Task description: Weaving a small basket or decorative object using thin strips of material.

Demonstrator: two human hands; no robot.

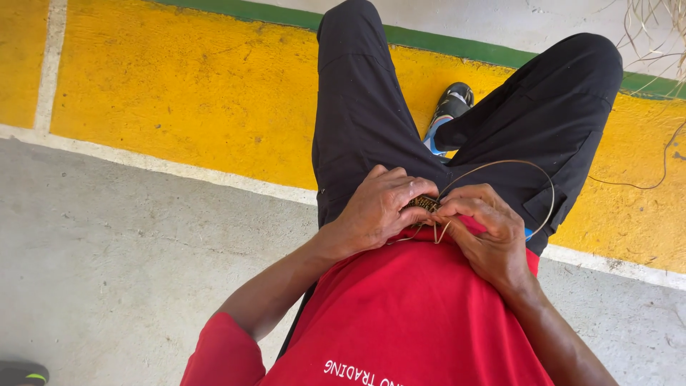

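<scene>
So from my feed the left hand (375, 207) is pinched closed around a small brown woven piece (424, 203), which sits right in the middle of the lap against the black trousers (371, 121), and the right hand (489, 232) is closed narrow on a thin pale fibre strand (529, 166), touching the woven bit from about 3 o'clock. The strand loops out toward 2 o'clock and curls back down by the hip. My guess at what could go wrong: that loop is springy and hangs free, so it could snag on the trouser pocket or kink if pulled hard, and the woven piece is tiny enough that a slip of the left thumb would let the last turns loosen. More dry fibres (654, 21) hang at the 1 o'clock corner, with one loose strand lying on the yellow painted floor (179, 93), so grabbing the wrong one seems possible too. No packages or signs anywhere; the only lettering is a white printed line on the red shirt (400, 314) at 6 o'clock, plus a green stripe (457, 44) bordering the yellow
</scene>
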